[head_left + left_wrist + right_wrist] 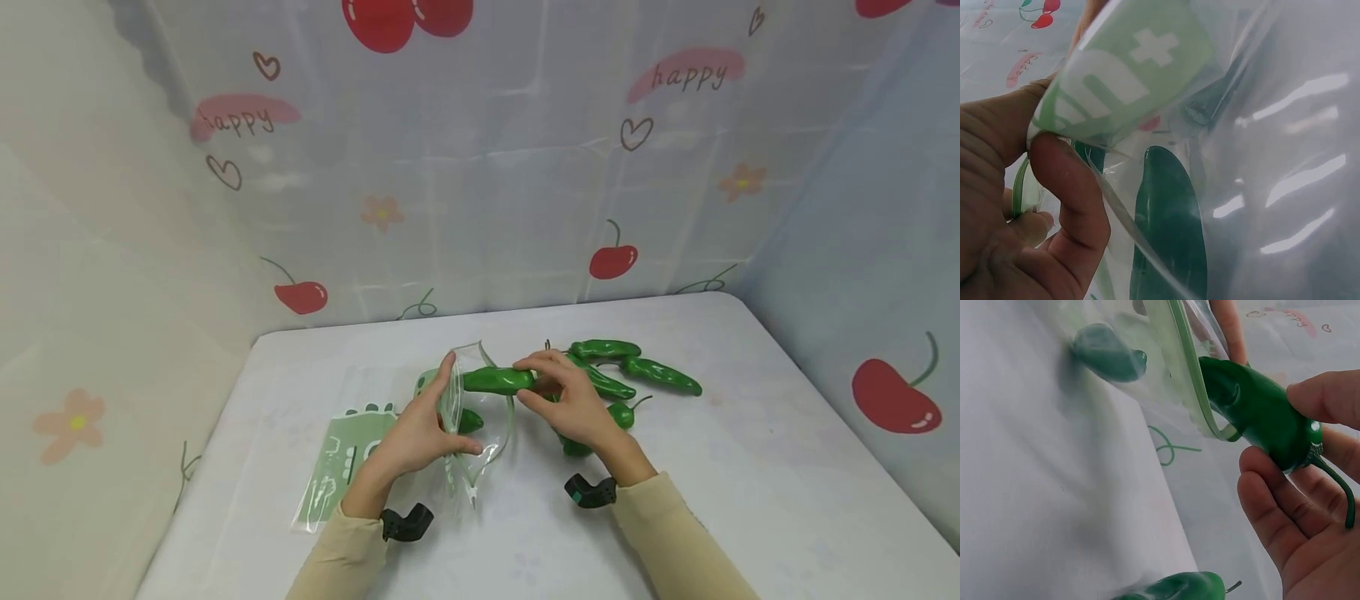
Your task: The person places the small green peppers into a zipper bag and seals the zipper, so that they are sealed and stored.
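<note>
A clear zip bag (495,437) with a green-edged mouth stands in my left hand (408,437), its opening facing right. In the left wrist view my fingers curl at the green-printed edge (1147,69) of the bag. One green pepper (470,421) lies inside the bag, seen through the plastic. My right hand (573,404) pinches another green pepper (495,380) near its stem. The right wrist view shows that pepper's tip end (1229,384) inside the bag's mouth (1188,362), with the stem end still between thumb and fingers.
Several more green peppers (663,375) lie on the white table (750,500), right of and partly behind my right hand. Flat on the left is clear packaging with a green print (337,467). A patterned curtain (487,167) hangs behind the table.
</note>
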Motion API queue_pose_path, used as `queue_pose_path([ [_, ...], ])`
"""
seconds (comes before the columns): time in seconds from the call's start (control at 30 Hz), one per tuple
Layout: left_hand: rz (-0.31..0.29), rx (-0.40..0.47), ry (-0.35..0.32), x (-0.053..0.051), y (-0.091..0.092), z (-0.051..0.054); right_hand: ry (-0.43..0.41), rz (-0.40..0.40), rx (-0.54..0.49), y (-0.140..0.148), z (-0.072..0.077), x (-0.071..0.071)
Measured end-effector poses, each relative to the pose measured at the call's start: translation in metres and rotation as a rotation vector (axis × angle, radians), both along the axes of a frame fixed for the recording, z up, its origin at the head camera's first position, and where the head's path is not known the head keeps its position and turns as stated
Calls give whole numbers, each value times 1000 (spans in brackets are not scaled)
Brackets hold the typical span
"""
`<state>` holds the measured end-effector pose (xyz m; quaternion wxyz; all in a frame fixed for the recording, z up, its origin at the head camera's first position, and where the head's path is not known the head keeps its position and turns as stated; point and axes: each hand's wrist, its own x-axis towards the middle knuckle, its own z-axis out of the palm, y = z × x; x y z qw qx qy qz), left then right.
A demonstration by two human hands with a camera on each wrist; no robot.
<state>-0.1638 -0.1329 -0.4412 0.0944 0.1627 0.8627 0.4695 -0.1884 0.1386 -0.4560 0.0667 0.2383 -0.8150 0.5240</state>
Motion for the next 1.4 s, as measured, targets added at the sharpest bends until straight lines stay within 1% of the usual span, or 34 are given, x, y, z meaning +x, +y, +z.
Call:
queue_pose_path([
  [0.2, -3, -1, -2, 1, 0, 0, -24, 12, -20, -7, 0, 1],
  [0.4, -10, -2, 1, 0, 1, -1, -19, 20, -17, -13, 0, 0],
  [0.63, -24, -4, -30, 2, -1, -1, -55, 14, -14, -21, 3, -1],
  [0.8, -17, -2, -23, 2, 0, -1, -92, -9, 0, -24, 6, 1],
  [1.0, -25, 12, -23, 2, 0, 0, -147, -56, 6, -22, 4, 3],
  [1.17, -32, 20, -19, 2, 0, 1, -149, -73, -10, -23, 3, 3],
  [1.3, -30, 22, -17, 2, 0, 2, -132, -87, -17, -25, 4, 3],
  [1.4, -28, 22, -10, 2, 0, 2, -104, -87, -10, -26, 4, 2],
])
